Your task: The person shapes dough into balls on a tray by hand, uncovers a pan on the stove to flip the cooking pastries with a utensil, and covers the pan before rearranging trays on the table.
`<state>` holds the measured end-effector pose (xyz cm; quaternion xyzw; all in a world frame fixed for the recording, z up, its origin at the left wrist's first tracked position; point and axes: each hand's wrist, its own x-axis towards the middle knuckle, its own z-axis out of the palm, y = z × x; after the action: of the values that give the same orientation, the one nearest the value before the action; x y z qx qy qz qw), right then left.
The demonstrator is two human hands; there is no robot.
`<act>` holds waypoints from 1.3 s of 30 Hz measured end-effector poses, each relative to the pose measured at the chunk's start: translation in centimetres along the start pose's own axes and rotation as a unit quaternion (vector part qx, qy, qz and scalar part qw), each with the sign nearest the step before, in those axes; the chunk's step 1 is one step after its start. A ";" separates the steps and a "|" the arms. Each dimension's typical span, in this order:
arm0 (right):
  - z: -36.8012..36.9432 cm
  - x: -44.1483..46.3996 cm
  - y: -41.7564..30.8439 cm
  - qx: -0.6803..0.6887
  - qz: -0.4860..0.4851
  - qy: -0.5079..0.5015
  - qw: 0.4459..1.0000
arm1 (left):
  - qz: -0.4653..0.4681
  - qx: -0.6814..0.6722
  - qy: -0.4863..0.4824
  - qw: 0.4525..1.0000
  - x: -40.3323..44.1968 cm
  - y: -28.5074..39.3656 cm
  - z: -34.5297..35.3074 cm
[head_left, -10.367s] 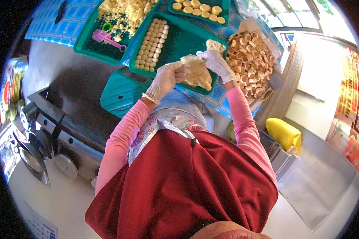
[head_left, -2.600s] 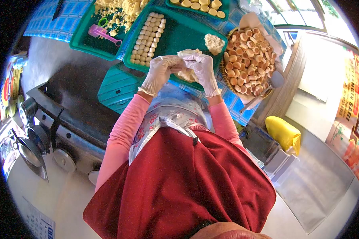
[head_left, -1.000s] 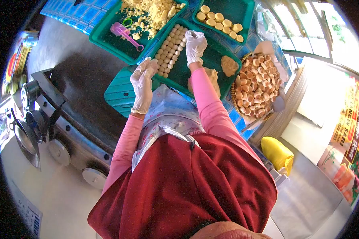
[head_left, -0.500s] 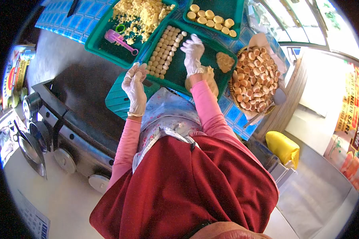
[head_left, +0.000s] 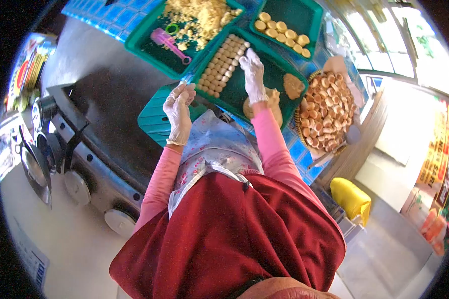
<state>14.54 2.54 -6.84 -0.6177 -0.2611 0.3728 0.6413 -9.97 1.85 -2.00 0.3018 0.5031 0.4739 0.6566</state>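
Tray (head_left: 273, 70) at upper centre: gloved left hand (head_left: 178, 107) curled beside it, gloved right hand (head_left: 254, 74) over it, fingers bent; whether either grips anything, I cannot tell. A lowered right wrist could smear the dough lump (head_left: 275, 103); straying fingers might nudge the dough balls (head_left: 223, 62) rowed tray-left. Right-edge lettering (head_left: 429, 159) seemingly reads "LANGEN SARI".

Three green trays (head_left: 279, 64), two dough lumps (head_left: 294, 86), one pink scoop (head_left: 170, 46), one green ring (head_left: 172, 33), one basket (head_left: 299, 121)
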 end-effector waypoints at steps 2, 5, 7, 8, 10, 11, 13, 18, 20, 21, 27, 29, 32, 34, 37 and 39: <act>-0.1 -1.7 -0.5 -0.048 -0.026 0.019 0.998 | 0.019 0.024 0.020 0.999 -0.1 -0.1 -0.8; -1.9 -5.4 -4.1 -0.185 -0.073 0.055 0.979 | 0.022 0.142 0.006 0.990 0.6 1.0 -1.1; -5.4 -7.5 -4.9 -0.287 -0.128 0.085 0.946 | -0.017 0.223 -0.007 0.975 1.0 0.8 -0.9; -6.2 -9.4 -6.2 -0.294 -0.113 0.130 0.940 | 0.041 0.268 -0.004 0.962 1.3 0.0 -0.8; -9.5 -12.0 -5.8 -0.331 -0.109 0.179 0.920 | 0.163 0.352 0.003 0.922 2.1 -1.5 0.4; -10.7 -13.7 -5.7 -0.321 -0.104 0.178 0.924 | 0.246 0.407 0.007 0.879 1.6 -0.6 1.6; -12.6 -17.5 -5.3 -0.289 -0.041 0.170 0.941 | 0.300 0.514 -0.001 0.804 0.9 0.6 4.1; -15.5 -19.2 -0.7 -0.086 0.131 0.327 0.932 | 0.416 0.531 -0.033 0.737 4.3 -1.5 8.0; -16.2 -18.3 -0.6 -0.081 0.112 0.235 0.962 | 0.375 0.572 -0.014 0.729 5.4 -2.9 9.3; -16.1 -17.4 -0.4 -0.075 0.098 0.190 0.974 | 0.359 0.590 -0.006 0.723 6.2 -3.2 9.7; -15.6 -14.9 0.2 -0.082 0.044 0.221 0.971 | 0.309 0.638 0.002 0.705 6.3 -3.5 8.4; -16.7 -15.5 1.6 -0.160 0.017 0.215 0.963 | 0.345 0.607 0.010 0.716 4.7 -4.2 6.2; -16.5 -17.5 0.9 -0.168 0.053 0.192 0.965 | 0.367 0.552 0.096 0.742 -0.3 -4.6 2.3; -15.8 -19.3 0.2 -0.113 0.064 0.168 0.977 | 0.323 0.531 0.107 0.776 -4.1 -4.1 -1.8; -14.0 -22.1 0.4 -0.213 0.033 0.061 0.975 | 0.189 0.500 0.186 0.825 -11.9 -2.2 -9.8; -10.5 -23.7 0.1 -0.292 -0.017 0.024 0.956 | 0.168 0.476 0.251 0.826 -14.7 -2.2 -14.5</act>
<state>8.98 -22.69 -4.97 -0.7821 -0.3535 0.2547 0.4456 -23.67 -13.74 -2.89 0.5270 0.7553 0.3382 0.1933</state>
